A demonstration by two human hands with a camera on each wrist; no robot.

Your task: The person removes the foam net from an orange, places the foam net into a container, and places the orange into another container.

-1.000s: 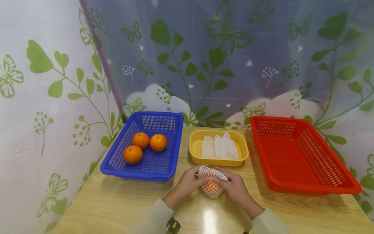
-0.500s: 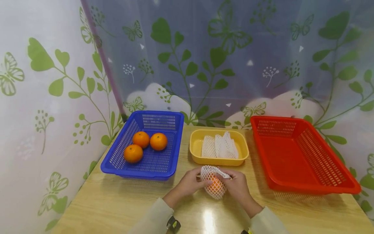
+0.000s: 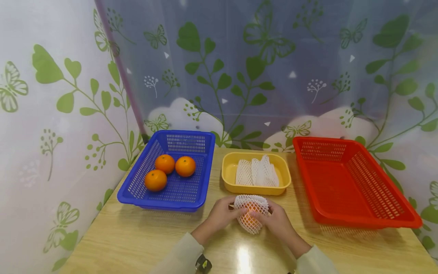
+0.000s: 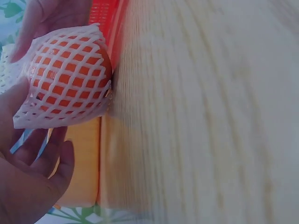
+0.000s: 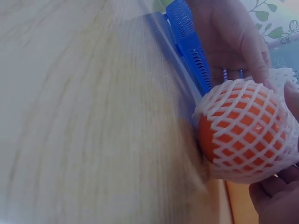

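Note:
Just in front of the yellow tray, an orange (image 5: pixel 247 133) sits inside a white foam fruit net (image 3: pixel 251 224). My left hand (image 3: pixel 221 214) grips the net from the left, its thumb lying on the mesh. From the right, my right hand (image 3: pixel 278 220) holds the same netted orange, thumb across the front. The far fingers of both hands are partly hidden behind the net in the head view. In the left wrist view the net (image 4: pixel 70 70) covers most of the fruit, with a bare orange patch at one end.
A blue basket (image 3: pixel 200 190) at the left holds 3 bare oranges (image 3: pixel 165 164). More white foam nets (image 3: pixel 261 173) lie in the yellow tray (image 3: pixel 254 189) behind my hands. To the right stands a red basket (image 3: pixel 328 186) on the wooden table (image 3: pixel 137 239).
Both hands stay in place while the fingers shift on the net. The right thumb moves down onto its front, and the net's upper edge now spreads wider around the orange.

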